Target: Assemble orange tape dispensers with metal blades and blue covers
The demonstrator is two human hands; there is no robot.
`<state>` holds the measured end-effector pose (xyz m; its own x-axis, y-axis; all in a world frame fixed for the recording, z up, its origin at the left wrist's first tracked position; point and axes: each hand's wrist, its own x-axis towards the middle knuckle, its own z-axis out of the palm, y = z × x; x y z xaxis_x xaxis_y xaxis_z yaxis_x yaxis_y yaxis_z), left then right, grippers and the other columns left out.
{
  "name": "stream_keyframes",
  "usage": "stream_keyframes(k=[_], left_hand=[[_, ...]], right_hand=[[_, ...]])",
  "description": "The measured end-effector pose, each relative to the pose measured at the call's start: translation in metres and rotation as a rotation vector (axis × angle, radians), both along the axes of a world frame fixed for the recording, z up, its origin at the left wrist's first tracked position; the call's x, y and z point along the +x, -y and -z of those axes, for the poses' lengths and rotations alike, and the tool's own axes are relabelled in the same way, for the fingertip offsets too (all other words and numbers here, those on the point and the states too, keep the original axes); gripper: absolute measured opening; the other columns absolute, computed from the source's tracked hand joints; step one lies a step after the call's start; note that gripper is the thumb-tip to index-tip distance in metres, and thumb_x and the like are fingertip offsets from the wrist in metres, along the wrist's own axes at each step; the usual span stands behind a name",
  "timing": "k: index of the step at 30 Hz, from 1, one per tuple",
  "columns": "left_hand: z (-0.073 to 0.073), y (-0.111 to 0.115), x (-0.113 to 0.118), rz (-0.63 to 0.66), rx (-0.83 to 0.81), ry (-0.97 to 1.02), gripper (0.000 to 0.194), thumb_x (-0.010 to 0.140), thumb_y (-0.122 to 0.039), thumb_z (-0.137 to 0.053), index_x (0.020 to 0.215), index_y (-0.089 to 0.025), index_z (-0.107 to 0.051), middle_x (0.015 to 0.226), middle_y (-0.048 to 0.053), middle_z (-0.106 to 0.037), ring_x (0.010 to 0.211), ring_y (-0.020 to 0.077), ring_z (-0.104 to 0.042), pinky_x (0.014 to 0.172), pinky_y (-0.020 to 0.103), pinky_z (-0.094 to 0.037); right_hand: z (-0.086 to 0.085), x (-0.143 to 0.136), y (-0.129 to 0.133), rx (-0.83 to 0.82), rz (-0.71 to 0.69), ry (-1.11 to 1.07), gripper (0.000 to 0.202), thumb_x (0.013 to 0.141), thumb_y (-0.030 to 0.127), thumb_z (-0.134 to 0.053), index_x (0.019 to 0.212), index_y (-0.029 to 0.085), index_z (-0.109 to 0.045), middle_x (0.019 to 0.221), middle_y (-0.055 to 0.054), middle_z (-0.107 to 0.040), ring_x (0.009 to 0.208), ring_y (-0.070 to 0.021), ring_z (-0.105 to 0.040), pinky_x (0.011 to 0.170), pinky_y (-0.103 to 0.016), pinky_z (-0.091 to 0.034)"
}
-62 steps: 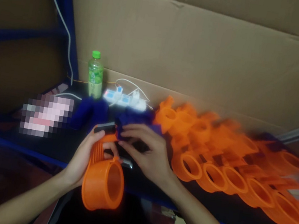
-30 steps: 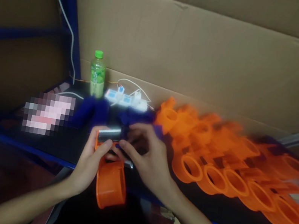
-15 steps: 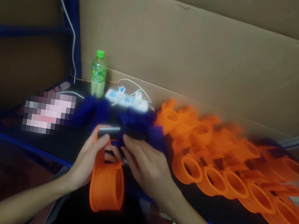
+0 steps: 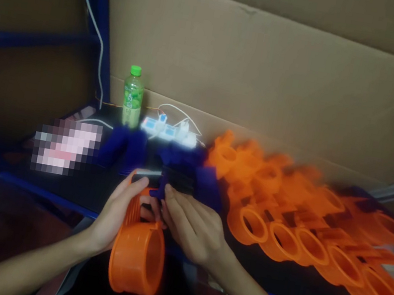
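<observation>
My left hand (image 4: pixel 116 212) is closed around the upper part of an orange tape dispenser (image 4: pixel 136 258), whose wide ring hangs below the fingers. A pale serrated strip (image 4: pixel 149 173) shows along its top edge, by the thumb. My right hand (image 4: pixel 194 222) pinches a dark blue plastic piece (image 4: pixel 161 188) against the right side of the dispenser's top. The right fingers hide much of where the two parts meet. Other blue pieces (image 4: pixel 209 185) lie on the table just behind my hands.
Rows of orange tape dispensers (image 4: pixel 282 240) cover the right side of the black table (image 4: pixel 72 192). At the back stand a green-capped bottle (image 4: pixel 132 99) and a white power strip (image 4: pixel 169 132) with cables. A cardboard wall (image 4: pixel 262 73) rises behind. A pixelated pink object (image 4: pixel 68 148) lies left.
The dispenser's ring has swung slightly down and toward me. My hands stay together at its top, a little lower in view, and the blue piece has tilted slightly.
</observation>
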<state>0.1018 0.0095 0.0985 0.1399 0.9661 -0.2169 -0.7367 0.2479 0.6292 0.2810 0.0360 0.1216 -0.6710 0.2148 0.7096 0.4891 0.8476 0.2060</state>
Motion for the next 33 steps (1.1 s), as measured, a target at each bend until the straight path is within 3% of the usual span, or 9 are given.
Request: stream_keyframes(k=[5, 11, 16, 23, 27, 31, 33], left_hand=[[-0.003, 0.0, -0.002, 0.044, 0.02, -0.027, 0.025, 0.092, -0.033, -0.065, 0.111, -0.023, -0.053, 0.063, 0.0, -0.069, 0.056, 0.0202, -0.072, 0.053, 0.027, -0.057], [-0.006, 0.004, -0.004, 0.089, 0.046, -0.072, 0.035, 0.091, -0.039, -0.067, 0.118, -0.024, -0.05, 0.06, 0.0, -0.07, 0.055, 0.0249, -0.073, 0.047, 0.028, -0.054], [-0.008, 0.01, -0.007, 0.108, 0.157, -0.145, 0.041, 0.089, -0.032, -0.069, 0.123, -0.025, -0.048, 0.07, 0.003, -0.075, 0.062, 0.0265, -0.075, 0.058, 0.035, -0.059], [0.002, 0.006, -0.007, 0.062, 0.262, -0.258, 0.039, 0.089, -0.028, -0.069, 0.122, -0.024, -0.049, 0.075, 0.002, -0.074, 0.062, 0.023, -0.074, 0.058, 0.032, -0.058], [0.004, 0.009, -0.009, 0.116, 0.335, -0.274, 0.036, 0.094, -0.028, -0.064, 0.125, -0.026, -0.046, 0.072, 0.001, -0.073, 0.065, 0.0235, -0.075, 0.062, 0.032, -0.058], [0.002, 0.012, -0.011, 0.225, 0.31, -0.161, 0.039, 0.092, -0.028, -0.066, 0.127, -0.027, -0.048, 0.085, 0.003, -0.076, 0.08, 0.025, -0.076, 0.074, 0.036, -0.058], [0.002, 0.01, -0.009, 0.205, 0.257, -0.063, 0.036, 0.091, -0.036, -0.066, 0.123, -0.026, -0.053, 0.086, 0.003, -0.076, 0.076, 0.0242, -0.076, 0.07, 0.034, -0.058]], right_hand=[[-0.005, 0.003, 0.002, -0.068, -0.03, 0.06, 0.031, 0.09, 0.003, -0.06, 0.121, 0.001, -0.063, 0.116, -0.019, -0.073, 0.105, -0.0232, -0.072, 0.09, -0.034, -0.064], [-0.019, 0.007, 0.005, -0.233, 0.026, -0.112, 0.035, 0.089, 0.013, -0.07, 0.124, 0.015, -0.067, 0.125, -0.012, -0.069, 0.115, -0.0216, -0.068, 0.098, -0.034, -0.06], [-0.024, 0.009, 0.006, -0.415, -0.104, -0.155, 0.042, 0.09, 0.01, -0.068, 0.131, 0.021, -0.062, 0.134, -0.01, -0.065, 0.118, -0.0193, -0.066, 0.096, -0.033, -0.06], [-0.023, 0.011, 0.007, -0.419, -0.088, -0.126, 0.042, 0.089, 0.009, -0.069, 0.13, 0.02, -0.062, 0.133, -0.01, -0.066, 0.112, -0.0184, -0.067, 0.096, -0.035, -0.059], [-0.022, 0.013, 0.009, -0.372, -0.071, -0.105, 0.04, 0.09, 0.01, -0.069, 0.129, 0.019, -0.063, 0.133, -0.011, -0.066, 0.111, -0.0181, -0.068, 0.096, -0.033, -0.059], [-0.017, 0.012, 0.006, -0.292, -0.068, -0.131, 0.037, 0.091, 0.011, -0.068, 0.127, 0.019, -0.065, 0.13, -0.011, -0.068, 0.104, -0.0179, -0.071, 0.088, -0.032, -0.061], [-0.011, 0.011, 0.006, -0.243, -0.061, -0.13, 0.043, 0.092, 0.009, -0.065, 0.134, 0.019, -0.061, 0.131, -0.013, -0.067, 0.103, -0.0189, -0.072, 0.083, -0.031, -0.063]])
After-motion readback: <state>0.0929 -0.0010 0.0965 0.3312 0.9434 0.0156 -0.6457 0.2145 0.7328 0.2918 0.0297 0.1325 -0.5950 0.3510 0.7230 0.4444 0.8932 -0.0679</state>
